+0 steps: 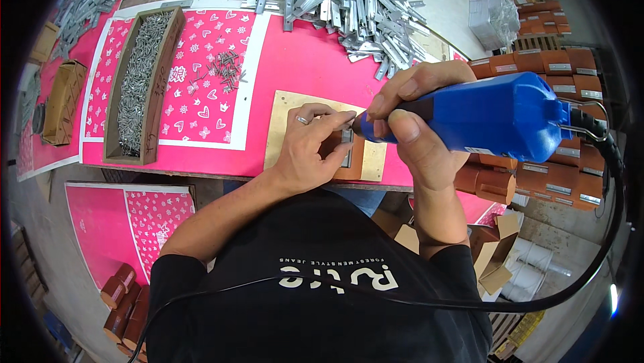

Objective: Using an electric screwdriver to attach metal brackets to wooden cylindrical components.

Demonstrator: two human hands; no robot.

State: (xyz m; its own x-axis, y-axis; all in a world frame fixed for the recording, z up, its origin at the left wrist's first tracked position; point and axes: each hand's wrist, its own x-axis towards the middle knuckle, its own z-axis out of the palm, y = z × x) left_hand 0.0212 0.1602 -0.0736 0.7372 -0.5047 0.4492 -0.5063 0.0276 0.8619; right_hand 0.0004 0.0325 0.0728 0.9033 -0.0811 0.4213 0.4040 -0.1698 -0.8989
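My right hand [429,115] wraps round a blue electric screwdriver [496,116], which lies nearly level with its dark nose pointing left. That nose meets the far end of a small grey metal strip [347,151] on a reddish-brown block [357,158]. My left hand [310,145], a ring on one finger, curls over the block's left side. Its index fingertip is beside the screwdriver's nose, and the thumb presses near the strip. Whether a screw sits under the nose is hidden. Beneath the block is a brass-coloured plate [283,109] on the pink table [295,54].
Left on the table stands a long wooden box [163,88] full of screws, with loose screws [228,71] beside it. Metal strips [335,1] lie heaped at the back. Brown blocks [570,94] are stacked at right. A black cable [597,262] loops across my front.
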